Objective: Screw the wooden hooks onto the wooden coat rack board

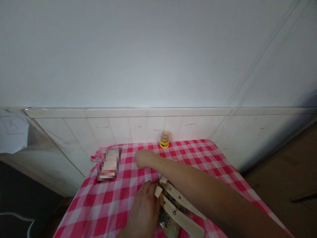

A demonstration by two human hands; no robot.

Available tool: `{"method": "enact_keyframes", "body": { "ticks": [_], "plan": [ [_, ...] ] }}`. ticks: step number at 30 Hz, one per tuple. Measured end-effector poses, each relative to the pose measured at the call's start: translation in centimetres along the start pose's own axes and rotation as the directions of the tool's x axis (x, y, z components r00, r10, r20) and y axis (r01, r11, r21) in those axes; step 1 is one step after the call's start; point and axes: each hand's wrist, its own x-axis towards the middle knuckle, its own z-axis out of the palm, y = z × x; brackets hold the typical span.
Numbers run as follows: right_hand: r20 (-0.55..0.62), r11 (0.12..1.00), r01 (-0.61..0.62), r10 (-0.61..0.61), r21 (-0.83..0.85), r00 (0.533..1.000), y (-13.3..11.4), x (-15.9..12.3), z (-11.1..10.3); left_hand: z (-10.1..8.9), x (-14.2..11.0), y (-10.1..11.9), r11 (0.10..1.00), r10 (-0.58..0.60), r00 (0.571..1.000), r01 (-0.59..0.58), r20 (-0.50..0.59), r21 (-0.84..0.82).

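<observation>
My left hand (145, 208) rests palm down on the red-and-white checked tablecloth (111, 198), fingers together against the end of a pale wooden frame (179, 208) of slats with screws. My right arm reaches across that frame. My right hand (143, 159) is curled closed near the middle of the table, pinching something small and thin that I cannot make out. A small yellow container with a clear dome lid (164, 139) stands at the table's far edge, beyond the right hand.
A blurred flat rectangular item (109, 164) lies on the cloth at far left. The table stands against a white panelled wall (138, 127). A dark floor shows at right, a white cable (22, 219) at lower left.
</observation>
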Motion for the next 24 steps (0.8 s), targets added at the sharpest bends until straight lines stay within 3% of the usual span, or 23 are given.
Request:
{"method": "enact_keyframes", "body": {
  "ticks": [6, 11, 19, 22, 24],
  "plan": [
    [0.08, 0.998, -0.069, 0.07, -0.013, 0.994, -0.1, 0.7, 0.2, -0.2, 0.1, 0.2, 1.0, -0.017, 0.999, 0.017, 0.028, -0.012],
    [-0.001, 0.996, -0.079, 0.079, 0.036, 0.997, 0.3, -0.8, -0.6, -0.3, 0.0, 0.3, 1.0, 0.004, 1.0, -0.003, 0.025, -0.029],
    [-0.178, 0.991, -0.064, 0.084, 0.116, 0.98, 1.9, -8.4, -4.2, -0.5, -0.2, 0.3, 1.0, 0.015, 1.0, -0.015, 0.022, 0.001],
    [-0.242, 0.974, -0.021, 0.077, 0.225, 0.967, 2.7, -12.3, -4.5, -0.5, -0.2, 0.4, 1.0, 0.011, 0.999, -0.011, 0.031, 0.01],
    [-0.212, 0.946, -0.037, 0.11, 0.321, 0.971, 3.1, -14.7, -4.2, -0.6, -0.1, 0.3, 1.0, 0.0, 0.999, -0.001, 0.052, 0.018]
  ]
}}
